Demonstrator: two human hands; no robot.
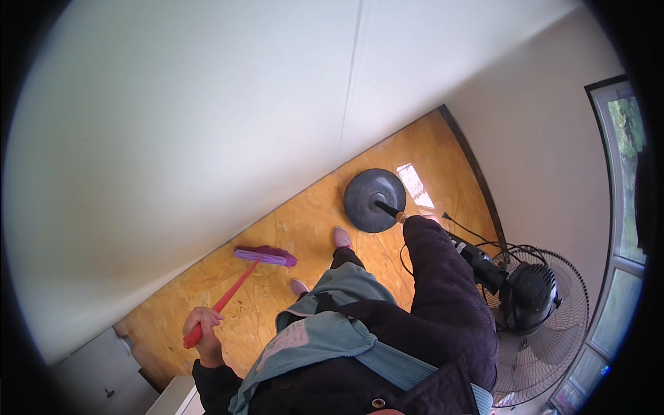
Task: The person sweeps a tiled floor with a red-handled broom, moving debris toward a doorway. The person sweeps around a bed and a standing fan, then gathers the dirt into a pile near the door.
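My left hand (204, 332) grips the upper end of a red broom handle (236, 286). The purple bristles and lilac head of the broom (265, 255) rest on the floor to the left of my shoes. My right arm, in a dark quilted sleeve (441, 270), reaches out to the pole (388, 208) of a black pedestal fan (529, 295). The sleeve end covers the right hand, so its grip cannot be made out. The fan's round black base (374, 199) is low over or on the floor; which, I cannot tell.
A white wall (207, 129) runs along the floor ahead. The orange marbled floor (270, 306) has dark specks near the broom. A loose plug (446, 216) and black cord (469, 230) hang beside the fan. Windows (625, 176) are at right, a pale cabinet (98, 368) at lower left.
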